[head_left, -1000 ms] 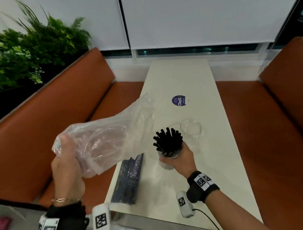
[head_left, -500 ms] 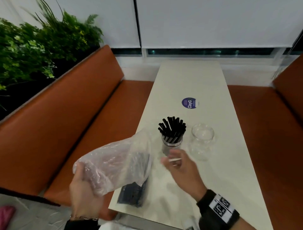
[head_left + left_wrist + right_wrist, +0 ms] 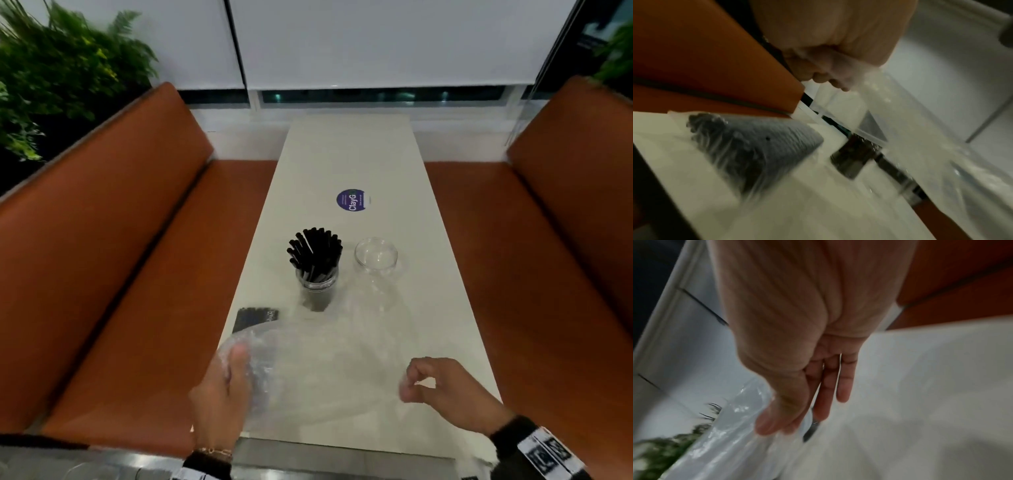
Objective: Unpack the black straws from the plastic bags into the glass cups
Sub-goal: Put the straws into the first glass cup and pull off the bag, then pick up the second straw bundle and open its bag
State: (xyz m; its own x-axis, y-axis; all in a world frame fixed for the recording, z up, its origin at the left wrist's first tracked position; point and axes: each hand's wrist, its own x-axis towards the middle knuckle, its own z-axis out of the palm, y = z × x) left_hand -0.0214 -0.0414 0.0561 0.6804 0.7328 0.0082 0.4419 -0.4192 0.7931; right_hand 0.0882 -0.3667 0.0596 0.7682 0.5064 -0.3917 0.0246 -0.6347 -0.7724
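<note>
Plastic film of an emptied bag (image 3: 318, 377) was held stretched between both hands over the near end of the table (image 3: 346, 154). The left hand (image 3: 222, 394) was curled round one bunched end. The right hand (image 3: 442, 383) pinched the other edge between thumb and forefinger, the remaining fingers relaxed. The step in hand was judged to be clearing this spent bag. It would be done best if the film were gathered low and drawn toward the table edge, so that the loose sheet was kept from brushing the cups beyond it.

Black straws (image 3: 315, 255) stood packed upright in the left glass cup (image 3: 317, 287). Just beside it, the right glass cup (image 3: 376, 257) held nothing. A second bag of straws (image 3: 255, 318), apparently still sealed, lay flat at the table's left edge, partly covered by the held film. About half of the task was judged done.
</note>
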